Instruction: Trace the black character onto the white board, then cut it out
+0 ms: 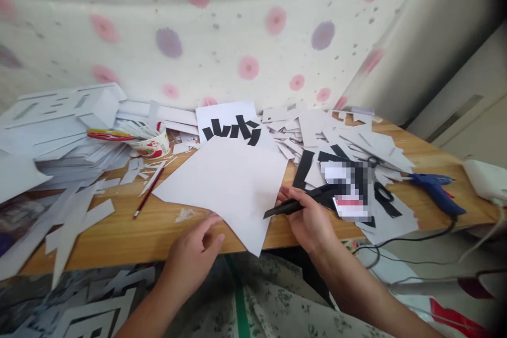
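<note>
A large white sheet of card (pixel 225 185) with an irregular outline lies in front of me, its pointed lower corner reaching past the table's front edge. My right hand (pixel 311 219) is closed around a slim black utility knife (pixel 293 206), whose tip points left over the card's right edge. At the card's lower left edge is my left hand (pixel 198 240), with thumb and index finger apart and the fingertips touching the edge. Behind the card, a white sheet with black strips (pixel 232 129) is partly covered.
A pencil (pixel 149 190) and a paper cup of tools (pixel 152 147) are on the left, near stacked white card pieces (pixel 87 153). On the right are black cut pieces (pixel 304 169), scissors (pixel 382 190), a blue glue gun (pixel 438 193) with its cord, and a white device (pixel 485 179).
</note>
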`<state>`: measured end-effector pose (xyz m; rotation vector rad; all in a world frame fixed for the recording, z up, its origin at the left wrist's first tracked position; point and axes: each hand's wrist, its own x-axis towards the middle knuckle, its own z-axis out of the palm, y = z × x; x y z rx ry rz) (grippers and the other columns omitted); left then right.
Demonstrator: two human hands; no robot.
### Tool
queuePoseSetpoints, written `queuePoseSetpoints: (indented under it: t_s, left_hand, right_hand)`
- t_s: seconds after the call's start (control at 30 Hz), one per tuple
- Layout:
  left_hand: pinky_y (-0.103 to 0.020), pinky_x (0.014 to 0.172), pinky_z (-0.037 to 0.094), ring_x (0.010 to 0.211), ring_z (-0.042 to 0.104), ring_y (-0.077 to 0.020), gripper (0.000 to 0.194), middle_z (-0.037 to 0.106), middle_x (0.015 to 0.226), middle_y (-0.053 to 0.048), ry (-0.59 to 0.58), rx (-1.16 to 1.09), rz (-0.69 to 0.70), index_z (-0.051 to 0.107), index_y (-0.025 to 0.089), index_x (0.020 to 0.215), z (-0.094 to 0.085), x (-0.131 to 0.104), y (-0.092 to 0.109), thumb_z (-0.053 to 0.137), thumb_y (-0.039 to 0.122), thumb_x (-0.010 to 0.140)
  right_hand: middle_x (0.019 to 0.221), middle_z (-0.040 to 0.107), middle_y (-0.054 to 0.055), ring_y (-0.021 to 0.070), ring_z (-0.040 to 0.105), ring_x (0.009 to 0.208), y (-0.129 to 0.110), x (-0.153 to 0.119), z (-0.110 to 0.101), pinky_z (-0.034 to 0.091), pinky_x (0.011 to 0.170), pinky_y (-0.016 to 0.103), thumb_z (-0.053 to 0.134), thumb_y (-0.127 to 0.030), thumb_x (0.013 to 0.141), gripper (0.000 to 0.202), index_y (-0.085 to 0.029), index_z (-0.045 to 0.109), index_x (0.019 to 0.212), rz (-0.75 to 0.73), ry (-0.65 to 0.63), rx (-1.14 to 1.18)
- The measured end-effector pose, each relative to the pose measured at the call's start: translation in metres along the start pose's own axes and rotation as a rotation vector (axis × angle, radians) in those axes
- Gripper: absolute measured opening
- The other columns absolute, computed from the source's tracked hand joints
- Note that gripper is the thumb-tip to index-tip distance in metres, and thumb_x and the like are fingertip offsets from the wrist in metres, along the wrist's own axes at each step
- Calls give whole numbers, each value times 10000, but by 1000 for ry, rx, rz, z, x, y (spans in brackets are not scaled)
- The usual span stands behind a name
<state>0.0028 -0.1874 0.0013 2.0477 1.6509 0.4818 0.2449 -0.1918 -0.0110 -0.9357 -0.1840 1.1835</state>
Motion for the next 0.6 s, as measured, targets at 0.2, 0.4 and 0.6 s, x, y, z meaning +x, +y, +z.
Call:
queuePoseSetpoints:
  t_s: [0.2,0.4,0.6]
  left_hand:
    - [-416,900,535,975,666,-240,378,689,1197,-79,81,57,86,657,205,1133,-2,-4,-8,479,356,836]
    - [-348,789,593,897,719,-239,272,761,967,-16,230,27,201,690,282,962,-2,-5,-28,540,460,823]
    - [-269,618,607,750,743,-215,267,768,808,49,129,3,152,682,337,942,11,-17,-50,504,518,858]
  right_hand:
    - [810,727,76,210,680,780,8,-3,0,569,703,331,699,-288,668,129,-161,699,684,-41,-45,-27]
    - [775,699,46,184,646,685,-33,1,-5,488,576,277,568,-565,846,406,-183,684,922,-507,-190,-815]
    - [846,687,89,259,653,785,-60,26,1,454,639,318,596,-154,823,251,-225,706,1037,-890,-425,-1793]
